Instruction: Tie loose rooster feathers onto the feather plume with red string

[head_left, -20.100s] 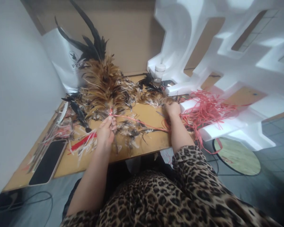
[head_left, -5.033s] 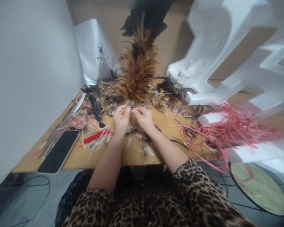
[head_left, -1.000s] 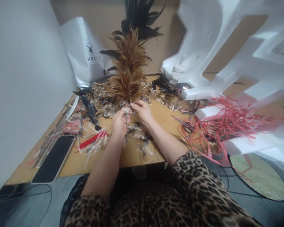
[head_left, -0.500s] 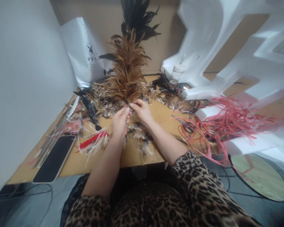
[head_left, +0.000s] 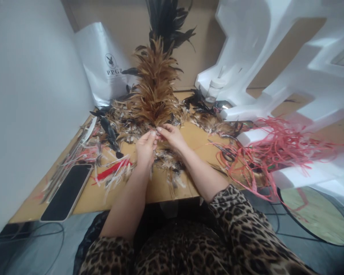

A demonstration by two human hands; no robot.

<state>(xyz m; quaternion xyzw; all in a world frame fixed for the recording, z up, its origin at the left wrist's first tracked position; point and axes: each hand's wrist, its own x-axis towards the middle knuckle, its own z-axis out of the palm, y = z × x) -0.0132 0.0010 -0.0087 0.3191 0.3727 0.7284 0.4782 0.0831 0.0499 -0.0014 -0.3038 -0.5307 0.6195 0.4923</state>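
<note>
While leopard-print sleeves (head_left: 232, 210) fill the near foreground, a grey floor (head_left: 80, 231) shows below the desk (head_left: 100, 200), w/ a round greenish disc (head_left: 315, 215), dark-rimmed, at R. Desk top is flat, tan-yellow, cluttered. Near its L end lies a black-screened phone (head_left: 66, 193) w/ pale edges; just beyond, a flat bright-red strip (head_left: 108, 172) among thin white strands. Loose mottled feathers (head_left: 172, 168) lie near mid-front.

L grip (head_left: 153, 134) and R grip (head_left: 159, 130) are nearly touching, fingertips of each closed on the base of the tall brown-and-black feather plume (head_left: 156, 80), which is at desk centre, tips pointing away. Dark-handled scissors (head_left: 227, 154) sit R of them, partly under tangled pinkish-red strands (head_left: 281, 145).

Farther back: silvery-white bag (head_left: 99, 65) w/ rabbit logo at L, clear jar w/ white lid (head_left: 215, 89) at R, big white moulded piece (head_left: 246, 49) w/ cutouts, brown backboard (head_left: 203, 72), plain pale wall (head_left: 25, 95) far L.
</note>
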